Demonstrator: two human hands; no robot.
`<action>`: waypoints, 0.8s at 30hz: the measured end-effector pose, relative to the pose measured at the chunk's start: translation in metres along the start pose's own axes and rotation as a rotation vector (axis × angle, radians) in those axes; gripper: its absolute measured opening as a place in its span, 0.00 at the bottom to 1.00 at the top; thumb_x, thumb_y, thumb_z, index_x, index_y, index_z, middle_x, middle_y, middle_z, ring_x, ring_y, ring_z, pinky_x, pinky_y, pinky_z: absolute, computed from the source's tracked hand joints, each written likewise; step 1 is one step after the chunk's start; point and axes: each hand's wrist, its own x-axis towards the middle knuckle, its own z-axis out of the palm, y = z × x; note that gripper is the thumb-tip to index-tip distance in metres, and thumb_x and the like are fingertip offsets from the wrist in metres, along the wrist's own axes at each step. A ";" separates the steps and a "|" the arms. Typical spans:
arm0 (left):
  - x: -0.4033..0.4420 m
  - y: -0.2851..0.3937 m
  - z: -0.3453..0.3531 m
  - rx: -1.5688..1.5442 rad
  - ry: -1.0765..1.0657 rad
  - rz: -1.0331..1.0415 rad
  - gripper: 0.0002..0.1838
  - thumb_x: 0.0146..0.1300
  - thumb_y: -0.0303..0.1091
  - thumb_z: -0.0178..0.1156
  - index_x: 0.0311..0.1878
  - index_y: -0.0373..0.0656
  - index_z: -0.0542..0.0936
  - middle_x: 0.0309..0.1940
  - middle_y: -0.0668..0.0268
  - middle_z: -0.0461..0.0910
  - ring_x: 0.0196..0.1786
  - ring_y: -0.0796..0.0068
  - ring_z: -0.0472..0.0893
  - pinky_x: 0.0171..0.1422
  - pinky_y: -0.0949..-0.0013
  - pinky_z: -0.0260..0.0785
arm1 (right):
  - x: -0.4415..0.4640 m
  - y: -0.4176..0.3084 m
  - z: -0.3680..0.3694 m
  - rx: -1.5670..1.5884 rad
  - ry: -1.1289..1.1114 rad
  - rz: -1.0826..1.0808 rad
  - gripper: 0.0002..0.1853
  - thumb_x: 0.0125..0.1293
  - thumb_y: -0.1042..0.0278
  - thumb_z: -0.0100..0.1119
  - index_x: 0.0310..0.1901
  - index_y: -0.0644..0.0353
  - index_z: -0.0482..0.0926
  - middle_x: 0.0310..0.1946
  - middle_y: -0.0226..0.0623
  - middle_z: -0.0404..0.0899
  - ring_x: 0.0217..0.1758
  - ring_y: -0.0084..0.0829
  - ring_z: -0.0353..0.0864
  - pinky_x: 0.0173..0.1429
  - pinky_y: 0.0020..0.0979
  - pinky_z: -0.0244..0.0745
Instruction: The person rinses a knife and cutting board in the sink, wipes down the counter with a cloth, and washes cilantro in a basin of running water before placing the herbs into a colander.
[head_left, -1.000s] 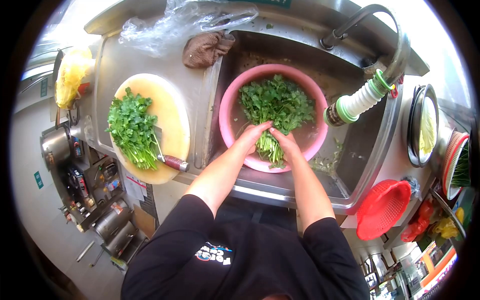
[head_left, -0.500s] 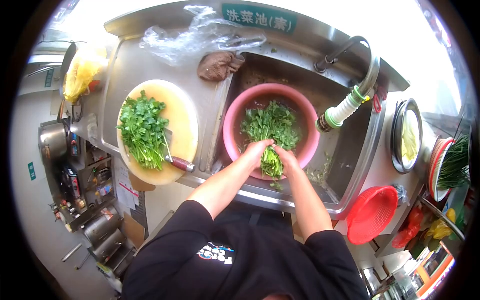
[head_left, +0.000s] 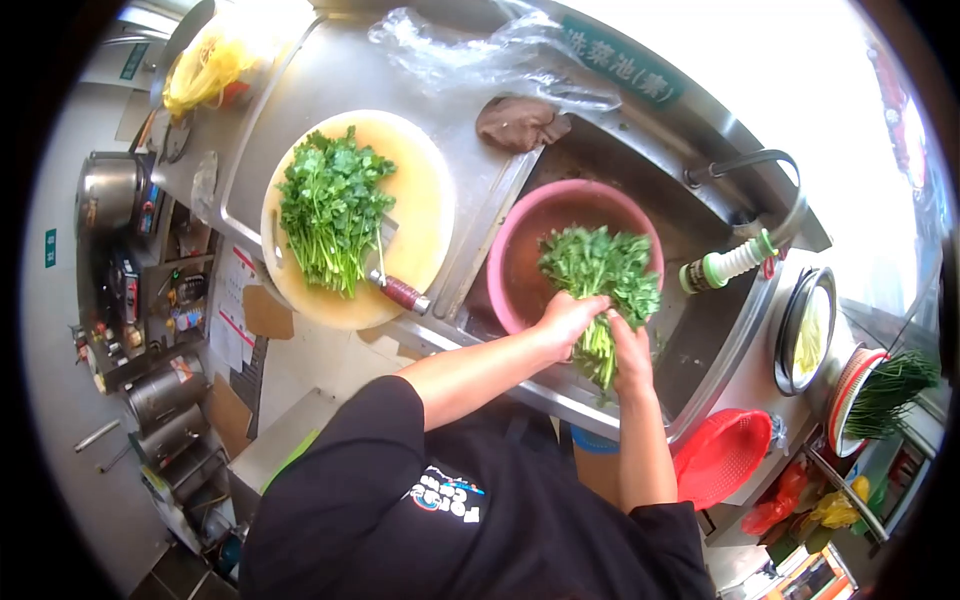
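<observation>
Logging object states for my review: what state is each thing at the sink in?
Held greens: bunched, partly over the basin
Left hand: closed around the held greens
Right hand: closed on the same bunch
Pink basin: upright in the sink
Board greens: bunched, lying flat
Knife: lying down, blade partly hidden
Cutting board: lying flat
Brown cloth: crumpled
Clear plastic: crumpled
Faucet: no flow visible

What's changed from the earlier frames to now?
The held bunch of greens moved right across the pink basin, now overlapping its right rim in view; left hand and right hand moved with it. Nothing newly grasped or released. Camera view turned. Unchanged: cutting board with its leafy pile and knife.
</observation>
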 end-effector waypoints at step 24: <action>-0.180 0.186 -0.048 0.376 -0.093 0.883 0.16 0.65 0.23 0.62 0.56 0.38 0.78 0.49 0.65 0.83 0.52 0.73 0.80 0.60 0.67 0.72 | -0.068 -0.059 0.191 -0.213 -0.427 -0.550 0.13 0.69 0.70 0.58 0.53 0.63 0.76 0.46 0.31 0.79 0.47 0.25 0.77 0.52 0.31 0.74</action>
